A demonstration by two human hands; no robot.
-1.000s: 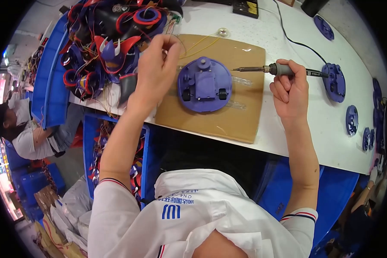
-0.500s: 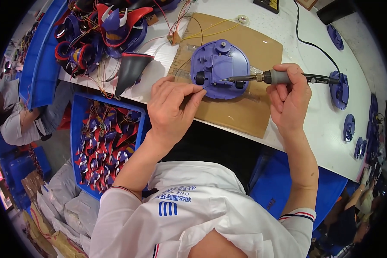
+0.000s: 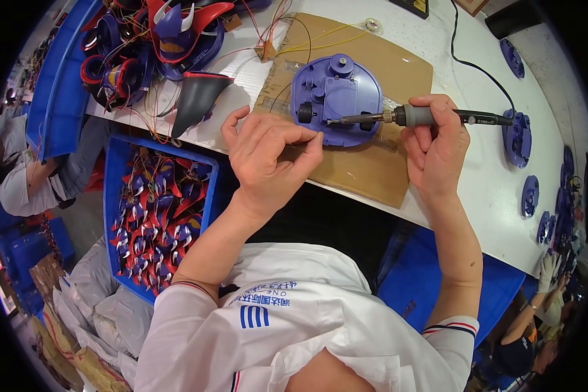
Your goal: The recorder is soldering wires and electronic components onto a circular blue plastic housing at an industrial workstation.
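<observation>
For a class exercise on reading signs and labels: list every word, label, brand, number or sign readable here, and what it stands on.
White shirt: blue lettering beside a striped blue emblem, upside down in this view; described, not copied out.
Soldering iron: pale marking on its black handle end, too small to read.
Blue bin at lower right: dark marking, too blurred to read.
Background: any print is too small to read.

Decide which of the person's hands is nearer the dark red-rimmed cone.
Left. The left hand is right of the red-rimmed cone, apart from it; the right hand, holding a soldering iron, is much farther right, past the purple base on the cardboard.
</observation>
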